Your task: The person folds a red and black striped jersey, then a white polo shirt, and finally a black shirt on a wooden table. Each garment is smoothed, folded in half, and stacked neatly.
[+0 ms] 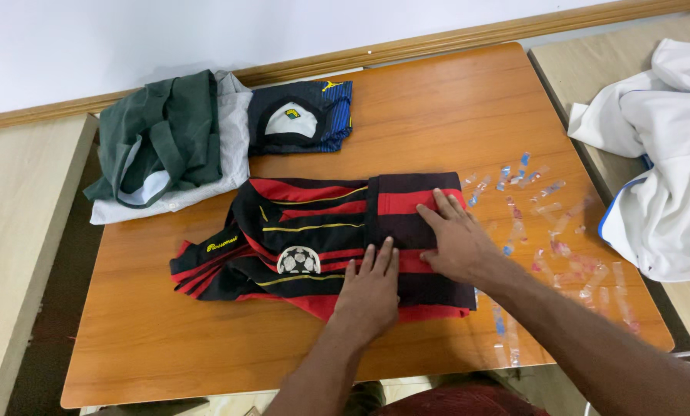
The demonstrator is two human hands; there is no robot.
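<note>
Both hands, left hand (369, 289) and right hand (454, 239), press open-fingered on the striped jersey (314, 239); folding underway, sleeve beyond fingertips needs tucking.

Both hands, the left hand (369, 289) and the right hand (454, 240), cover part of the striped jersey (306, 239), the white cloth (661, 154) at three o'clock runs off the edge, and the small scraps (545, 223) beside it are too blurred to identify.

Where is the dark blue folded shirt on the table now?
The dark blue folded shirt lies at the table's far edge, right of the green and grey clothes, behind the red-black jersey.
</note>
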